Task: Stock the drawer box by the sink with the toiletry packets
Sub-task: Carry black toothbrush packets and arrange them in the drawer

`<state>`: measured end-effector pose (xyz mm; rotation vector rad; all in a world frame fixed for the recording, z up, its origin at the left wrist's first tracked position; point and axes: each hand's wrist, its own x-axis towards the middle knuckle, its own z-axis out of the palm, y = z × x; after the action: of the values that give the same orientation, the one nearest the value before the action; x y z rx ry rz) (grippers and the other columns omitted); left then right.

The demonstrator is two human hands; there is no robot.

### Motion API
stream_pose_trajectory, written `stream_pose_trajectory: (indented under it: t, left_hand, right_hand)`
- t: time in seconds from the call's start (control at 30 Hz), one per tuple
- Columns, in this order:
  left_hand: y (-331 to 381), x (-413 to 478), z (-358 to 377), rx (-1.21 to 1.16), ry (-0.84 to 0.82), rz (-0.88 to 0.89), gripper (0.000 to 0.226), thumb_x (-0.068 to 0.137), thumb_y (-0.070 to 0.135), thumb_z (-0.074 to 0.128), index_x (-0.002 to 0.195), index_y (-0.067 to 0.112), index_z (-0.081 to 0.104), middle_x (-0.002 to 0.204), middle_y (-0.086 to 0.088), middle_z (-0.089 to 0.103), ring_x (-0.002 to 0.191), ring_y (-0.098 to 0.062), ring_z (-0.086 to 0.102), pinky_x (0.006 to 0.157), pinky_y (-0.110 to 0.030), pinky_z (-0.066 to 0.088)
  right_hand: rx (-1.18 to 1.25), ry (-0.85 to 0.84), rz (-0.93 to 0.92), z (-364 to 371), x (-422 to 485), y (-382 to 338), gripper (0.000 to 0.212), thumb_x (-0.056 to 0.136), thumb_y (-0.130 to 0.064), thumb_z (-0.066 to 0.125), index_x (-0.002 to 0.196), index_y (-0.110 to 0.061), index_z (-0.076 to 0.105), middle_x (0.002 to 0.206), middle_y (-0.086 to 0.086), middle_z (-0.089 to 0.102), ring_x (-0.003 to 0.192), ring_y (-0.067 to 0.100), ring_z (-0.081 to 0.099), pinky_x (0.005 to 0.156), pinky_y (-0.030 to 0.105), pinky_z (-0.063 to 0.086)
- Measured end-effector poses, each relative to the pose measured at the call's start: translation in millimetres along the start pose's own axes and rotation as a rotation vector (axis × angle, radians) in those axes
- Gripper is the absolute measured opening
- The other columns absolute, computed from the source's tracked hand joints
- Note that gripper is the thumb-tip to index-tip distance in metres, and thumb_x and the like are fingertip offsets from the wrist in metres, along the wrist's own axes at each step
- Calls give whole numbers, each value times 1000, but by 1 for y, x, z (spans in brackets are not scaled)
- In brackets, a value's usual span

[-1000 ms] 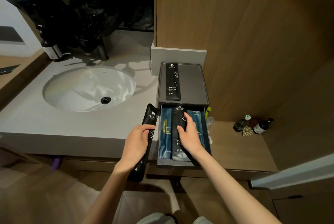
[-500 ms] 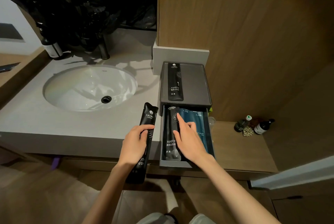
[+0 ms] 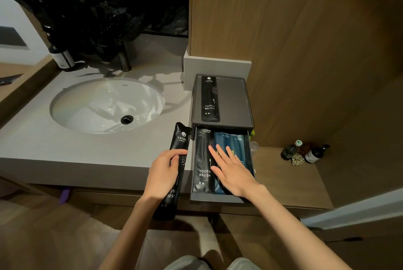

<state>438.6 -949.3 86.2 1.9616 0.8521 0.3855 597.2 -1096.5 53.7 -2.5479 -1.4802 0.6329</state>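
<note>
The right hand (image 3: 233, 173) lies flat over the blue packets (image 3: 231, 143) in the drawer (image 3: 218, 199), hiding their 6 o'clock halves, and their print is too small to read. The drawer's 12 o'clock end is hidden under the drawer box (image 3: 233, 99). The left hand (image 3: 163, 173) wraps the toothbrush packet (image 3: 182, 139), covering its middle and part of its lettering. At 11 o'clock, a black plastic bag (image 3: 98, 8) hides the top of the faucet (image 3: 125, 60) and the neck of a bottle (image 3: 62, 58). At 3 o'clock, labels on the small bottles (image 3: 314, 154) are unreadable. Both forearms are cut off at 6 o'clock.
</note>
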Motion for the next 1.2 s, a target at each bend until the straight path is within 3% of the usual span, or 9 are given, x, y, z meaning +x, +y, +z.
stream_pose_trajectory:
  t: [0.37, 0.5, 0.6, 0.67, 0.73, 0.8, 0.87, 1.0, 1.2]
  left_hand:
    - [1, -3, -8, -16, 22, -9, 34, 99, 13, 40, 108, 36, 64, 119, 6, 62, 97, 4, 51, 79, -6, 35]
    - [6, -2, -12, -73, 36, -12, 34, 99, 12, 41, 107, 34, 65, 120, 9, 62, 109, -1, 51, 91, -17, 35]
    - [16, -2, -16, -156, 42, 11, 34, 99, 10, 41, 105, 30, 67, 115, 15, 63, 107, 9, 51, 86, -3, 34]
    - [25, -2, -19, -230, 49, 27, 33, 99, 9, 42, 104, 28, 68, 110, 19, 63, 108, 9, 51, 81, 5, 33]
    - [33, -1, -20, -361, 50, 11, 32, 98, 8, 44, 103, 27, 68, 110, 18, 65, 112, 2, 53, 86, 1, 37]
    - [39, 1, -20, -549, 21, -36, 32, 97, 9, 46, 104, 30, 69, 116, 6, 67, 117, -11, 57, 100, -21, 44]
    - [49, 0, -19, -720, -13, -112, 31, 98, 11, 46, 106, 33, 68, 121, -2, 65, 116, -18, 59, 96, -33, 49]
    - [65, 1, -10, -896, -59, -155, 30, 99, 11, 45, 118, 26, 62, 127, -4, 61, 110, -16, 62, 87, -29, 53]
    - [74, 6, 14, -818, -111, -135, 29, 97, 11, 48, 115, 28, 63, 123, -6, 62, 103, -15, 65, 71, -21, 55]
  right_hand:
    - [16, 18, -39, 3, 12, -14, 67, 97, -57, 25, 149, -38, -13, 158, -4, -22, 146, 16, -19, 120, 47, -4]
    - [16, 11, -24, 3, 16, -18, 69, 97, -56, 29, 150, -38, -11, 158, -2, -23, 146, 19, -19, 120, 48, -3]
    - [30, -17, -9, -4, 15, -20, 68, 96, -57, 30, 150, -39, -8, 158, -3, -22, 146, 23, -21, 120, 52, -2]
    - [101, 23, -11, -14, 10, -24, 65, 96, -55, 33, 151, -39, 2, 160, -7, -12, 147, 22, -17, 120, 51, 0]
    - [252, 174, -14, -25, 1, -31, 55, 96, -49, 41, 148, -36, 27, 159, -7, 15, 148, 19, 4, 120, 43, 13]
    - [464, 351, 4, -36, -9, -40, 35, 95, -39, 51, 128, -31, 55, 137, -8, 50, 128, 13, 41, 105, 29, 34]
    - [738, 413, 37, -46, -20, -51, 16, 91, -32, 59, 103, -26, 68, 103, -11, 67, 97, 12, 60, 84, 25, 47]
    - [1021, 408, 84, -54, -35, -61, 7, 84, -27, 68, 85, -22, 73, 76, -4, 71, 75, 12, 64, 79, 34, 54]
    - [1208, 428, 111, -59, -39, -56, 18, 93, -18, 57, 88, -12, 74, 77, 4, 71, 66, 12, 62, 63, 27, 53]
